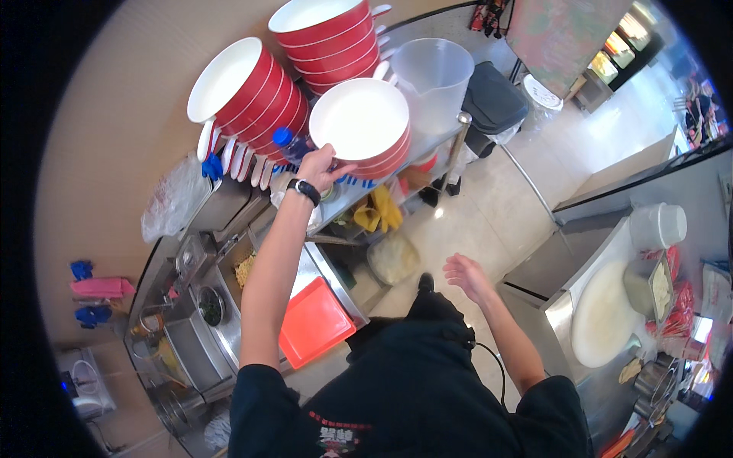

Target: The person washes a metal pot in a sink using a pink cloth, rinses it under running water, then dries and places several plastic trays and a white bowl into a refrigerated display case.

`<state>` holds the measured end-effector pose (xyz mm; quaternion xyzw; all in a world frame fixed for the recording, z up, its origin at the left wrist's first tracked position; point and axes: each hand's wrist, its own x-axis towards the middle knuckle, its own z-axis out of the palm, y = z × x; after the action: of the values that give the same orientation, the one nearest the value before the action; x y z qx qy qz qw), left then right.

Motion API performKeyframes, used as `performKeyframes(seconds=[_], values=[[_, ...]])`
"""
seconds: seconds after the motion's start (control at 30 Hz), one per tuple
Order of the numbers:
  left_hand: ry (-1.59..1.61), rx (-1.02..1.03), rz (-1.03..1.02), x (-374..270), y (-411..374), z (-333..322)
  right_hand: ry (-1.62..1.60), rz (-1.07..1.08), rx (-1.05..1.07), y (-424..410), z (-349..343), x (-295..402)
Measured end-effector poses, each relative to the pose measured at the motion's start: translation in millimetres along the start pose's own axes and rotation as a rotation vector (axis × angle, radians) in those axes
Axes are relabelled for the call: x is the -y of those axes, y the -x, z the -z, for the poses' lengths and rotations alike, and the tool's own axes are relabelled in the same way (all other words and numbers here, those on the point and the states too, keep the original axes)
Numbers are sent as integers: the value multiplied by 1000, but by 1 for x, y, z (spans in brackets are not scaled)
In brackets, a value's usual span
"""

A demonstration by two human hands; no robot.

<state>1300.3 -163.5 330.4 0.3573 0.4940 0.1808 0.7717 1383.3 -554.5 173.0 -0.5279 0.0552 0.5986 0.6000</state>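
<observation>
My left hand [320,169] reaches up to the front stack of red bowls with white insides [359,119], its fingers at the near rim and side; whether they grip it I cannot tell. Beside the wrist stands a bottle with a blue cap [282,136]. Two taller stacks of red handled bowls [260,97] [329,46] are behind and to the left. A large clear plastic measuring jug [432,80] stands right of the front stack. My right hand [467,276] hangs over the floor with nothing in it, its fingers slightly apart.
A red-orange tray [316,322] lies by the sink counter at left. Below the metal shelf are yellow gloves [381,210] and a tub [394,257] on the floor. At right, a counter holds a round white cutting board [604,315] and a metal container [650,286].
</observation>
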Motion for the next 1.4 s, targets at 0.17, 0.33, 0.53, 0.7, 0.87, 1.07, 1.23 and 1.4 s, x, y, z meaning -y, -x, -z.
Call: performKeyframes(seconds=[0.17, 0.33, 0.53, 0.7, 0.87, 1.07, 1.23, 1.4], values=[[31, 52, 50, -5, -16, 10, 75, -65, 27, -7, -22, -16], [50, 44, 68, -4, -17, 4, 114, -66, 71, -14, -37, -30], [0, 115, 15, -2, -15, 11, 182, -111, 62, -10, -52, -39], [-147, -44, -11, -3, 14, 15, 311, -124, 94, -8, -61, -56], [-226, -65, -288, 46, 82, 105, 570, -76, 247, -24, -97, -94], [-788, -920, -343, 224, 178, 363, 1259, 78, 348, -34, -183, -166], [-929, -805, 232, 347, 224, 476, 1533, 65, 292, -34, -224, -212], [-538, -683, -57, 364, 226, 490, 1626, 265, 252, -26, -235, -241]])
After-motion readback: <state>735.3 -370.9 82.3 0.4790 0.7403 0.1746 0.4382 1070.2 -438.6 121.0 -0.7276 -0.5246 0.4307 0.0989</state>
